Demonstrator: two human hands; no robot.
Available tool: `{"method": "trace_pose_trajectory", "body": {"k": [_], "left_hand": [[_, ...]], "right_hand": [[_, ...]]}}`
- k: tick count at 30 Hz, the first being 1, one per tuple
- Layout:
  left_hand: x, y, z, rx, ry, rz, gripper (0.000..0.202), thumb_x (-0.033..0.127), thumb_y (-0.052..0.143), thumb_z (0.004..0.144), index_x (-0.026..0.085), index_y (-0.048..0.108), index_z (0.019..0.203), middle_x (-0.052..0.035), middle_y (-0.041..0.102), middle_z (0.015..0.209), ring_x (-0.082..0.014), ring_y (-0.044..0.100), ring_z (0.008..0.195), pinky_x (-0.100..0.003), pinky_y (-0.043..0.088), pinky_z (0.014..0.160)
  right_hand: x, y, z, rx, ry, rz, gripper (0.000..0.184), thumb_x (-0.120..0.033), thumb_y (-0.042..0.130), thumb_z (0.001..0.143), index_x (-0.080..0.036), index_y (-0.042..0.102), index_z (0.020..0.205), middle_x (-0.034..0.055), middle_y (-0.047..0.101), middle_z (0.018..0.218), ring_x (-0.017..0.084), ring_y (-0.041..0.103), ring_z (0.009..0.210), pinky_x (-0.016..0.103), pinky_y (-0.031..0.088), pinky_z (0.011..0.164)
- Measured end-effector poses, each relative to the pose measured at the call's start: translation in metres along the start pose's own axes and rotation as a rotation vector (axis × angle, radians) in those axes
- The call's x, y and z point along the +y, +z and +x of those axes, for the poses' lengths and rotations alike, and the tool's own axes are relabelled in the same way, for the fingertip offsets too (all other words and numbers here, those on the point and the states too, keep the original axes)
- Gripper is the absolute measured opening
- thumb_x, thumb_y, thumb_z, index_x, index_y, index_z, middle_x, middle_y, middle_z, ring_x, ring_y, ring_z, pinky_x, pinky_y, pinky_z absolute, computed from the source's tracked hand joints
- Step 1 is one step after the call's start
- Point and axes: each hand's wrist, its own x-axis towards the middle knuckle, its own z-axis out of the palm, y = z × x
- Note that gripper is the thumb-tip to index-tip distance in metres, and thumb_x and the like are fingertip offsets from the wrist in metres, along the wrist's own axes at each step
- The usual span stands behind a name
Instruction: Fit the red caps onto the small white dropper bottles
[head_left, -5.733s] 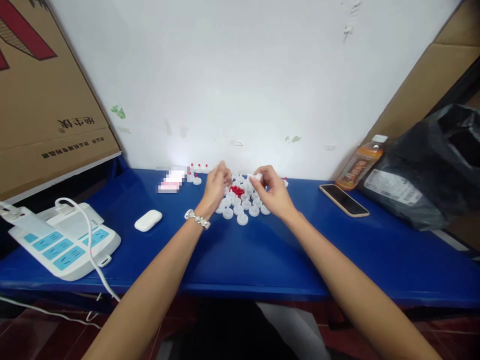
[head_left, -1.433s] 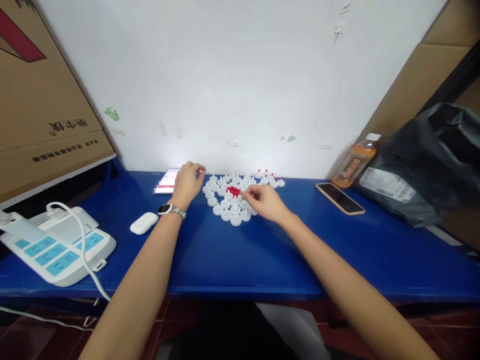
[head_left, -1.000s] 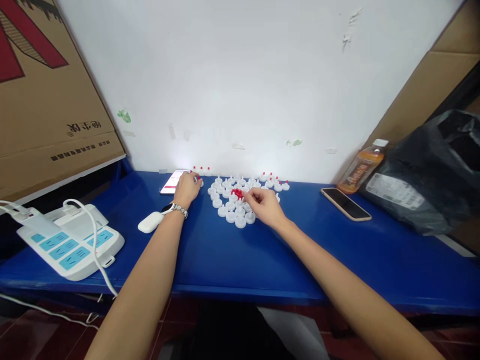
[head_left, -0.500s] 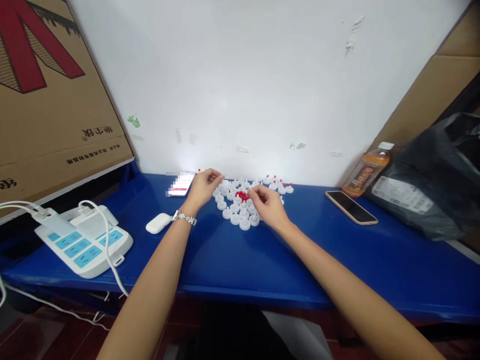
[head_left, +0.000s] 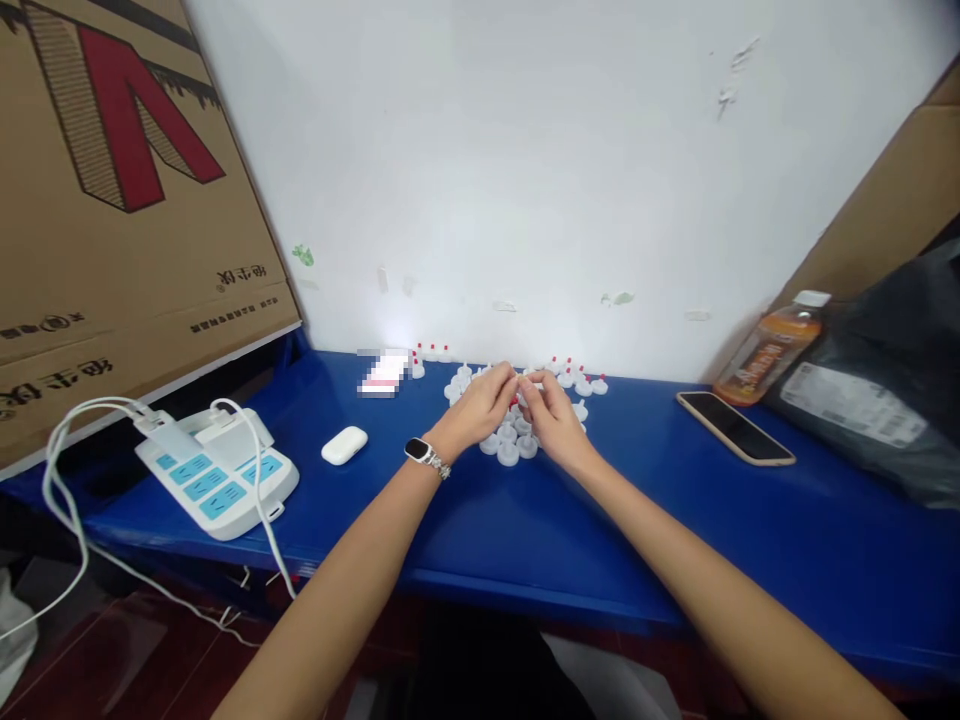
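My left hand (head_left: 484, 408) and my right hand (head_left: 551, 415) meet fingertip to fingertip over a cluster of small white caps (head_left: 510, 448) on the blue table (head_left: 465, 510). Both hands are closed in a pinch around a tiny piece that I cannot make out. A bit of red (head_left: 514, 401) shows between the hands, where a pile of small red pieces lies mostly hidden. More white caps with red tips (head_left: 577, 380) stand behind the hands near the wall. A watch (head_left: 421, 452) is on my left wrist.
A white earbud case (head_left: 344, 445) and a white power strip with cables (head_left: 217, 470) lie at the left. A lit phone (head_left: 384, 372) is near the wall. At the right are a dark phone (head_left: 735, 427), an orange drink bottle (head_left: 772, 347) and a black bag (head_left: 885, 390). A cardboard box (head_left: 112, 220) leans at the left.
My left hand came back from the caps near the lit phone to the middle and now meets my right hand above the cluster. The view has shifted, so everything sits further right.
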Motion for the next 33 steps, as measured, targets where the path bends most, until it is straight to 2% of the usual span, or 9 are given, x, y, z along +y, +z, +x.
{"method": "trace_pose_trajectory", "body": {"k": [5, 10, 15, 21, 23, 24, 27, 29, 33], "left_hand": [[-0.001, 0.009, 0.002, 0.025, -0.049, -0.121, 0.034, 0.041, 0.035, 0.102, 0.020, 0.043, 0.077, 0.0014, 0.047, 0.070, -0.0129, 0.044, 0.065, -0.028, 0.035, 0.064], [-0.008, 0.019, 0.008, 0.113, -0.207, -0.458, 0.048, 0.057, 0.040, 0.097, 0.017, 0.048, 0.072, 0.0015, 0.045, 0.063, -0.0110, 0.041, 0.059, -0.026, 0.035, 0.057], [-0.006, 0.027, 0.014, 0.183, -0.329, -0.589, 0.051, 0.061, 0.051, 0.091, 0.017, 0.047, 0.065, 0.0029, 0.041, 0.057, -0.0089, 0.036, 0.054, -0.025, 0.029, 0.052], [-0.021, 0.011, 0.021, 0.313, -0.391, -0.590, 0.051, 0.057, 0.041, 0.095, 0.021, 0.034, 0.060, 0.0058, 0.029, 0.053, -0.0087, 0.027, 0.049, -0.026, 0.027, 0.052], [-0.033, 0.002, 0.021, 0.418, -0.403, -0.427, 0.052, 0.058, 0.036, 0.097, 0.021, 0.034, 0.060, 0.0047, 0.032, 0.054, -0.0103, 0.031, 0.051, -0.027, 0.030, 0.055], [-0.038, -0.001, 0.021, 0.408, -0.379, -0.296, 0.051, 0.057, 0.036, 0.098, 0.021, 0.038, 0.062, 0.0031, 0.038, 0.057, -0.0116, 0.036, 0.055, -0.027, 0.033, 0.058], [-0.047, 0.001, 0.020, 0.229, -0.217, 0.113, 0.036, 0.047, 0.043, 0.098, 0.020, 0.055, 0.078, -0.0029, 0.057, 0.079, -0.0174, 0.052, 0.078, -0.030, 0.041, 0.075], [-0.047, 0.008, 0.020, 0.115, -0.155, 0.318, 0.027, 0.044, 0.050, 0.096, 0.021, 0.064, 0.091, -0.0056, 0.061, 0.094, -0.0217, 0.054, 0.094, -0.035, 0.042, 0.085], [-0.047, 0.009, 0.019, 0.099, -0.152, 0.431, 0.030, 0.047, 0.052, 0.095, 0.025, 0.067, 0.112, -0.0067, 0.062, 0.105, -0.0249, 0.054, 0.104, -0.041, 0.042, 0.094]], "right_hand": [[-0.007, 0.001, -0.002, 0.015, -0.058, -0.035, 0.029, -0.054, 0.045, 0.098, -0.026, 0.047, 0.099, -0.0068, 0.041, 0.061, 0.011, 0.035, 0.049, 0.025, 0.028, 0.049], [-0.020, -0.004, -0.004, 0.056, -0.183, -0.382, 0.025, -0.045, 0.047, 0.098, -0.024, 0.052, 0.110, -0.0024, 0.053, 0.072, 0.015, 0.050, 0.059, 0.027, 0.037, 0.057], [-0.024, -0.003, -0.001, 0.123, -0.291, -0.634, 0.026, -0.040, 0.044, 0.100, -0.022, 0.056, 0.114, 0.0050, 0.065, 0.091, 0.019, 0.060, 0.077, 0.030, 0.041, 0.067], [-0.025, -0.014, 0.002, 0.242, -0.286, -0.719, 0.027, -0.041, 0.043, 0.100, -0.022, 0.057, 0.112, 0.0070, 0.066, 0.094, 0.022, 0.060, 0.085, 0.030, 0.042, 0.069], [-0.023, -0.022, 0.003, 0.307, -0.187, -0.637, 0.029, -0.045, 0.044, 0.098, -0.023, 0.057, 0.110, 0.0030, 0.064, 0.082, 0.020, 0.059, 0.075, 0.029, 0.040, 0.064], [-0.021, -0.025, 0.004, 0.321, -0.138, -0.583, 0.029, -0.047, 0.045, 0.098, -0.023, 0.057, 0.109, 0.0007, 0.063, 0.077, 0.018, 0.058, 0.069, 0.028, 0.039, 0.061], [-0.014, -0.029, 0.008, 0.289, -0.067, -0.467, 0.028, -0.048, 0.049, 0.095, -0.024, 0.059, 0.105, -0.0022, 0.062, 0.070, 0.016, 0.058, 0.063, 0.027, 0.039, 0.060], [-0.010, -0.028, 0.009, 0.252, -0.056, -0.459, 0.027, -0.047, 0.053, 0.092, -0.025, 0.063, 0.103, -0.0016, 0.065, 0.073, 0.016, 0.059, 0.063, 0.027, 0.040, 0.062], [-0.007, -0.024, 0.006, 0.185, -0.017, -0.451, 0.027, -0.048, 0.055, 0.091, -0.025, 0.067, 0.100, -0.0014, 0.069, 0.075, 0.015, 0.058, 0.058, 0.027, 0.041, 0.060]]}}
